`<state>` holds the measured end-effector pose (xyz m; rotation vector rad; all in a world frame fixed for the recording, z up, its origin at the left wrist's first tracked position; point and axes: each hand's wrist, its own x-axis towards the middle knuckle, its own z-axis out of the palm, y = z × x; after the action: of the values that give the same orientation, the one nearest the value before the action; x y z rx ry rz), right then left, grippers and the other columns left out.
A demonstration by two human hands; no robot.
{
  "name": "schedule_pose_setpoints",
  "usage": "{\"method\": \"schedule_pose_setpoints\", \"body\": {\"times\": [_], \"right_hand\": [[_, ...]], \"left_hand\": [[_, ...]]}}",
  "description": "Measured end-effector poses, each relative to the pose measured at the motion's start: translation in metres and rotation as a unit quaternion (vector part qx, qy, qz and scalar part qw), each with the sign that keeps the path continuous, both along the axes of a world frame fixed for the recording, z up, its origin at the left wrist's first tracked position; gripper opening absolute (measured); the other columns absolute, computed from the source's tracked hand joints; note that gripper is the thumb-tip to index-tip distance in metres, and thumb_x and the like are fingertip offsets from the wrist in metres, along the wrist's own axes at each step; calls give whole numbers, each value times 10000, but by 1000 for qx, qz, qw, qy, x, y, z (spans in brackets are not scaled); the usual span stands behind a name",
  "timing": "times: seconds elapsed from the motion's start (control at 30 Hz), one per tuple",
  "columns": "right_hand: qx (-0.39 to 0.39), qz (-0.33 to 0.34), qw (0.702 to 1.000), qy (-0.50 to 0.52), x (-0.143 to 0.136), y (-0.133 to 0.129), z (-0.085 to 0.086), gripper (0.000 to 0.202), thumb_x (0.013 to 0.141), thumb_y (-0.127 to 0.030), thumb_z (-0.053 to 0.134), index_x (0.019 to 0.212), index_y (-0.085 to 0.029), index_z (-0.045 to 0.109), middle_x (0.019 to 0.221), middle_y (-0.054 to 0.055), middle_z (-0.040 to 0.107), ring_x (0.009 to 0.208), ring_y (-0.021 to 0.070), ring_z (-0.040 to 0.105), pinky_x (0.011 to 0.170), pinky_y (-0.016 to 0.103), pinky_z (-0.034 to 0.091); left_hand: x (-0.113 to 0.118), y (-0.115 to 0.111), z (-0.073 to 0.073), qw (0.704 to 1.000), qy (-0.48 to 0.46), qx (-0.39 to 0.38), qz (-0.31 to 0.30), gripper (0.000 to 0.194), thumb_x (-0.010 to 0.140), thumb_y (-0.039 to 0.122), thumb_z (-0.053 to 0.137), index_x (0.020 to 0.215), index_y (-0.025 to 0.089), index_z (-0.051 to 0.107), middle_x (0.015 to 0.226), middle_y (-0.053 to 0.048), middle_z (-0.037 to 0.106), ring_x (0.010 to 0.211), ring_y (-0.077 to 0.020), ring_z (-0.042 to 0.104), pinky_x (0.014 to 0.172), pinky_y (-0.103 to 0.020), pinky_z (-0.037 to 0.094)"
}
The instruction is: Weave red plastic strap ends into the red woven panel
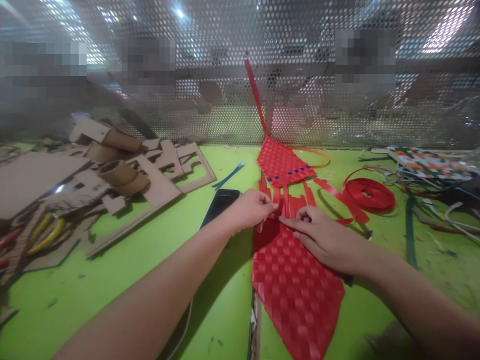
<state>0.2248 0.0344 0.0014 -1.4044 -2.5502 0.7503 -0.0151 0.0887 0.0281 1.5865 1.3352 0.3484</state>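
A red woven piece (296,285) of flat strips lies on the green table, its pointed end toward me. Loose red strips link it to a smaller woven piece (285,160) with a row of dark blue squares, from which one long strip rises. My left hand (257,209) pinches a red strip (276,195) at the upper edge of the large piece. Right beside it, my right hand (324,235) rests on the weave with its index finger stretched toward the left fingertips and its fingers apart.
Cardboard cutouts (161,190) and yellow-handled pliers (48,232) lie on the left. A phone (219,202) is beside my left wrist. On the right are a red strip coil (369,195), cables and a multicoloured woven piece (427,162). A perforated metal screen (225,100) stands behind.
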Motion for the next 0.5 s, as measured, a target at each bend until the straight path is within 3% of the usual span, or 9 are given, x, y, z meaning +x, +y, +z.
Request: {"method": "schedule_pose_setpoints", "body": {"times": [0.3, 0.5], "right_hand": [[13, -4, 1000, 6, -1, -1, 1, 506, 1129, -392, 392, 1578, -320, 612, 1260, 133, 612, 1113, 288, 617, 1040, 508, 533], [-5, -8, 1000, -9, -2, -1, 2, 518, 1135, -408, 384, 1616, -343, 563, 1250, 122, 593, 1101, 278, 613, 1030, 480, 528]], "left_hand": [[-21, 8, 11, 997, -21, 10, -80, 319, 874, 477, 799, 758, 195, 706, 627, 25, 624, 471, -85, 384, 471, -244, 268], [-20, 6, 9, 987, 11, 89, -134, 155, 920, 277, 673, 942, 210, 811, 862, -15, 754, 727, -153, 630, 663, -241, 458]]}}
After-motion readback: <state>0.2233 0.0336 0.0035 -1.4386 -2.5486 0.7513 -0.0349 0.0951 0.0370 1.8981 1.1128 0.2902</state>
